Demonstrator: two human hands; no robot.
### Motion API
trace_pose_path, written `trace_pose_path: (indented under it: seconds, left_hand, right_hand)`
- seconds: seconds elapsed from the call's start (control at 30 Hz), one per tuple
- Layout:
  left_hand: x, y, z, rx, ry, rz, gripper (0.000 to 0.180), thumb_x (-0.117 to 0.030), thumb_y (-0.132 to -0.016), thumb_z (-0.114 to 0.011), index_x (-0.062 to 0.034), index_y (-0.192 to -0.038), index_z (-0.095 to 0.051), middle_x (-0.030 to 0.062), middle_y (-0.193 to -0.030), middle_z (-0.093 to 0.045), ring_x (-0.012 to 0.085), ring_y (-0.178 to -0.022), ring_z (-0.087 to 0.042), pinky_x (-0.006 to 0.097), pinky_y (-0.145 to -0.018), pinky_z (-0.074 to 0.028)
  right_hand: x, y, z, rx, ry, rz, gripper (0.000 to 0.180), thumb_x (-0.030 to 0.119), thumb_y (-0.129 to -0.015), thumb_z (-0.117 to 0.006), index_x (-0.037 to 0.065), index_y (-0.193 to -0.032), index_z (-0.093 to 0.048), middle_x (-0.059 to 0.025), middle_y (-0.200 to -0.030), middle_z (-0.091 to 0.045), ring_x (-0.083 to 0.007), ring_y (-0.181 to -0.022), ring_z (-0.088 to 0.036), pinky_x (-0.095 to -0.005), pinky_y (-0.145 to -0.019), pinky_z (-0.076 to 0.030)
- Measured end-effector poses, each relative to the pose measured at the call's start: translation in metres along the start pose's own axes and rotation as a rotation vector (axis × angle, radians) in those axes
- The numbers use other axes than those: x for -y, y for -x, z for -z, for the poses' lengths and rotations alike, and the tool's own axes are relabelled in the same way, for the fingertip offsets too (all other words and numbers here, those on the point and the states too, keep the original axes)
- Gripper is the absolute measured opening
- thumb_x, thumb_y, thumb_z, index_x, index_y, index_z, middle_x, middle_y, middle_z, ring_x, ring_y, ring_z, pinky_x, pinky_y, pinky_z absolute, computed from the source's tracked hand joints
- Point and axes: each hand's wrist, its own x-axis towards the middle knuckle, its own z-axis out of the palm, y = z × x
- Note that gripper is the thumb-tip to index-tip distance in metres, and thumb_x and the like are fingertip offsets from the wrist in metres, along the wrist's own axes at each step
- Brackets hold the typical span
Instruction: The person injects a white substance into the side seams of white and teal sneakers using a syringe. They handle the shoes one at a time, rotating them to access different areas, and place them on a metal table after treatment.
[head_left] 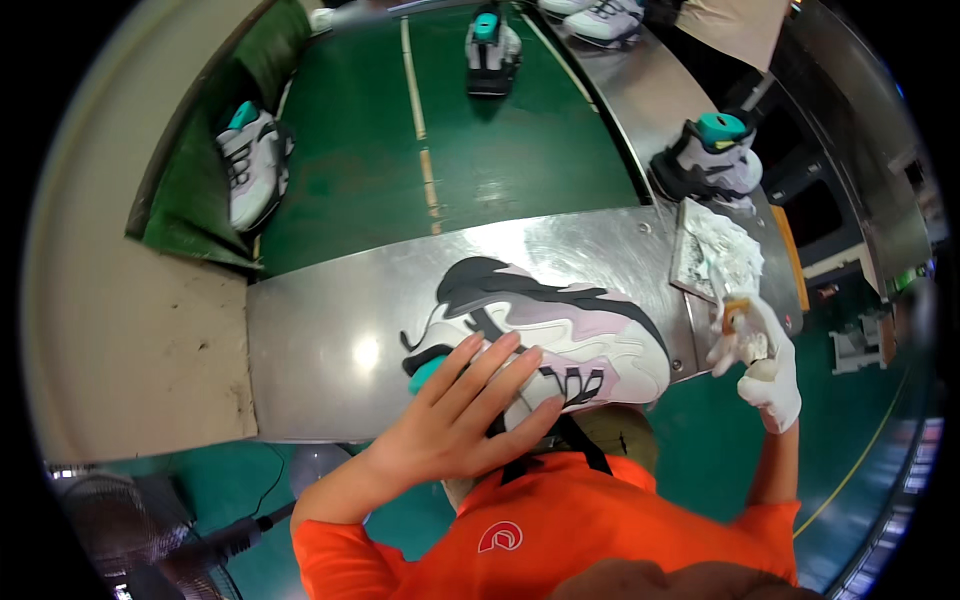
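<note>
The sneaker (560,335) is lying on its side mid-frame on the steel table (320,350), long axis running left-right, toe pointing right. Left hand (470,410) is pressing flat on it, fingers spread wide. Gloved right hand (765,365) is gripping a small brush (738,318) at right, just below a metal tray (690,260) holding white paste.

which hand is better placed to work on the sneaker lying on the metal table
Probably the right hand: gloved, it already holds a small brush-like tool, free in the air beside the sneaker. The bare left hand lies flat on it, steadying.
</note>
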Motion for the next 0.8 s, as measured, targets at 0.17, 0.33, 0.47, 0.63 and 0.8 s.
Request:
trace_pose_path:
  seconds: [0.17,0.33,0.47,0.63,0.8]
  left_hand:
    - [0.001,-0.002,-0.005,-0.033,0.033,-0.003,0.023,-0.017,-0.081,-0.065,-0.0235,-0.103,-0.067,0.0147,-0.117,-0.066,0.0335,-0.109,-0.064,0.044,-0.095,-0.048]
    - [-0.002,-0.002,-0.006,0.005,0.013,0.016,0.024,-0.018,-0.081,-0.069,-0.0232,-0.105,-0.065,0.0144,-0.119,-0.065,0.034,-0.111,-0.063,0.046,-0.096,-0.047]
    - [-0.003,-0.004,-0.004,0.006,-0.013,0.007,0.029,-0.016,-0.082,-0.071,-0.0206,-0.109,-0.06,0.0148,-0.121,-0.064,0.0341,-0.114,-0.061,0.047,-0.097,-0.046]
    - [-0.004,-0.008,-0.001,0.015,-0.02,0.01,0.028,-0.013,-0.085,-0.066,-0.0185,-0.112,-0.058,0.0154,-0.121,-0.064,0.0345,-0.114,-0.061,0.048,-0.098,-0.045]
    - [-0.005,-0.009,-0.003,0.022,-0.021,0.013,0.028,-0.012,-0.087,-0.062,-0.0185,-0.113,-0.057,0.016,-0.122,-0.064,0.0349,-0.114,-0.061,0.048,-0.099,-0.046]
  right_hand:
    - [-0.037,-0.008,0.0,-0.039,-0.029,-0.066,0.096,-0.004,-0.059,-0.072,0.005,-0.148,-0.034,-0.0144,-0.118,-0.06,-0.0152,-0.086,-0.061,-0.0281,-0.067,-0.053]
    - [-0.074,0.017,0.003,-0.107,-0.392,0.029,0.112,0.025,-0.051,-0.086,-0.001,-0.145,-0.033,-0.0187,-0.123,-0.057,-0.0251,-0.081,-0.065,-0.0315,-0.065,-0.055]
    - [-0.101,0.032,0.01,-0.022,-0.648,0.174,0.111,0.035,-0.053,-0.084,0.002,-0.146,-0.032,-0.0177,-0.122,-0.057,-0.0262,-0.078,-0.064,-0.0336,-0.062,-0.055]
    - [-0.121,0.033,-0.002,-0.061,-0.912,0.281,0.099,0.049,-0.065,-0.079,0.009,-0.144,-0.034,-0.014,-0.127,-0.048,-0.0228,-0.074,-0.054,-0.0328,-0.055,-0.047]
    - [-0.153,0.034,-0.003,0.027,-1.22,0.307,0.083,0.048,-0.074,-0.077,0.012,-0.138,-0.039,-0.0086,-0.126,-0.042,-0.0199,-0.071,-0.043,-0.029,-0.056,-0.037]
